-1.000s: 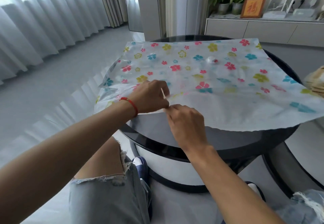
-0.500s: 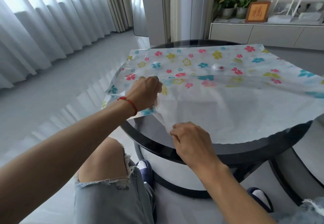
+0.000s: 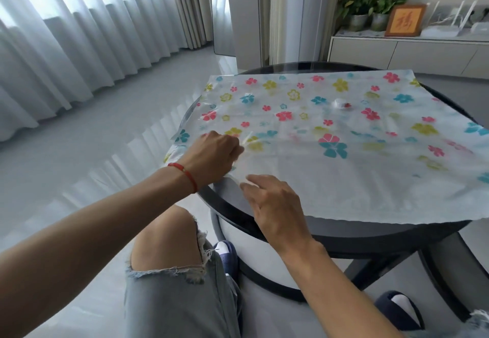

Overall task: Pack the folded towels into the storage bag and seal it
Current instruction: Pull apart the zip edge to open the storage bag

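A flat plastic storage bag [image 3: 330, 178] printed with coloured flowers lies spread over a round dark table [image 3: 370, 234]. A small white valve cap [image 3: 340, 104] sits on its upper face. My left hand [image 3: 211, 157], with a red string on the wrist, is closed on the bag's upper layer near the near-left corner. My right hand [image 3: 275, 205] pinches the bag's near edge just below, fingers partly spread. No towels show in this view.
Sheer curtains line the left wall above a glossy grey floor. A low cabinet [image 3: 407, 51] with potted plants [image 3: 370, 9] and a framed picture [image 3: 403, 19] stands behind the table. My knee [image 3: 164, 239] and slippered feet are under the table's near rim.
The view has swung left, so the towels at the right edge have left the frame. Both hands first parted, lifting the bag's top layer, and are now close again at the near-left edge.
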`<state>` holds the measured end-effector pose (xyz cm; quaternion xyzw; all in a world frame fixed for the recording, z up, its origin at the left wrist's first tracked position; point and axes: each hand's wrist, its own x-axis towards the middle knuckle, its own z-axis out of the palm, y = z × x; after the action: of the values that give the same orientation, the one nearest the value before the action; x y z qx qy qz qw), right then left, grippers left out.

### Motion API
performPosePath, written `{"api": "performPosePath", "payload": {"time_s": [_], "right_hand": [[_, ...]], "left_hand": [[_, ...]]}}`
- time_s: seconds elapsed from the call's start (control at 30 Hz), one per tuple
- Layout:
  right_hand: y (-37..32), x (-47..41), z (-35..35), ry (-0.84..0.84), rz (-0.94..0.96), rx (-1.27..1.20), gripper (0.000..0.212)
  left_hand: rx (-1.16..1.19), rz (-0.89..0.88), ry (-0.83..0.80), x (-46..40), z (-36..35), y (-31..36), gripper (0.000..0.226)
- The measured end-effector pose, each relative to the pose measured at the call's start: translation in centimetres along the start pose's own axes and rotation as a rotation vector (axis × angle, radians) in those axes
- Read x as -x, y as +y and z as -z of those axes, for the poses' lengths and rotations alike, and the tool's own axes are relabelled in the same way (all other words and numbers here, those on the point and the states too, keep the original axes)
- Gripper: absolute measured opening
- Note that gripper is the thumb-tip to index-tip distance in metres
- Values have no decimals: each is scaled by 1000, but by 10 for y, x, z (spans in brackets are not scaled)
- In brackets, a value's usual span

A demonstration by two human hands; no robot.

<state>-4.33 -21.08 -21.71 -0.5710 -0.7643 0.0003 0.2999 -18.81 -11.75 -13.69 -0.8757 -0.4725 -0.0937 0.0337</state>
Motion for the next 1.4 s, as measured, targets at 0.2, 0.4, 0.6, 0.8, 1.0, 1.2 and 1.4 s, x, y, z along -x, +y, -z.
{"api": "performPosePath", "payload": {"time_s": [0.2,0.4,0.6,0.8,1.0,1.2,1.4], "right_hand": [[-2,21,-1,-95,-41,79,10],[-23,-14,-5,-22,-18,86,32],[-30,-22,-6,27,-45,53,17],[-34,-2,-16,-85,19,81,20],[-41,-2,-16,-174,-29,60,21],[-59,-17,-23,-8,5,-10,35],[-64,8,-54,-132,84,41,32]], "left_hand": [[509,352,-52,-27,9,-25,39],[637,291,-144,-19,13,-18,21],[226,-7,-157,10,21,-16,6],[248,47,-44,-8,29,-27,16],[402,156,-110,-26,37,-37,13],[364,134,-28,-26,36,-36,17],[437,215,175,-29,45,-41,21]]}}
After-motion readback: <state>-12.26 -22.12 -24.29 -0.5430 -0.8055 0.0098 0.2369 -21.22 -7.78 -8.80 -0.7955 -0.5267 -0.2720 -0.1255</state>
